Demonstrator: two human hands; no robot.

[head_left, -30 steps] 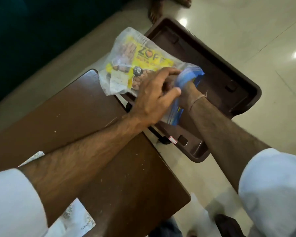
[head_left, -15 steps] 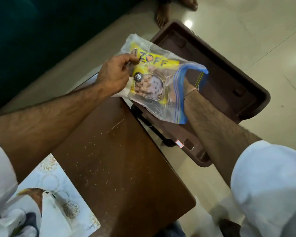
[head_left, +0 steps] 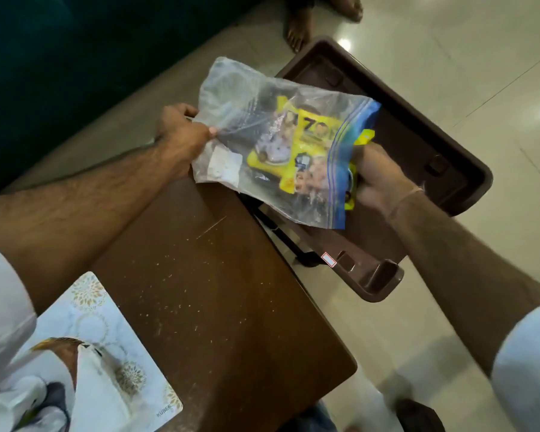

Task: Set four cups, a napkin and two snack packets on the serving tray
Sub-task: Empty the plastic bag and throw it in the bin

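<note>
A clear zip bag point(head_left: 247, 129) with a blue seal strip hangs in the air over the gap between the brown table and a brown plastic stool. My left hand point(head_left: 181, 132) pinches the bag's closed bottom end. My right hand point(head_left: 378, 179) grips the yellow snack packets point(head_left: 312, 151) at the bag's mouth; they are halfway out of it. A white patterned serving tray point(head_left: 100, 325) lies at the table's near left corner, with white folded cloth or paper point(head_left: 44, 397) partly on it. No cups are in view.
The brown table point(head_left: 219, 307) fills the middle. The dark brown plastic stool point(head_left: 424, 145) stands upside down on the tiled floor to the right. A person's bare feet point(head_left: 300, 29) are on the floor beyond it. A dark teal sofa point(head_left: 60, 57) is at upper left.
My left hand moved from the bag's mouth to its bottom end and pulled it left. My right hand drew back, so the yellow packets now slide out of the bag's mouth.
</note>
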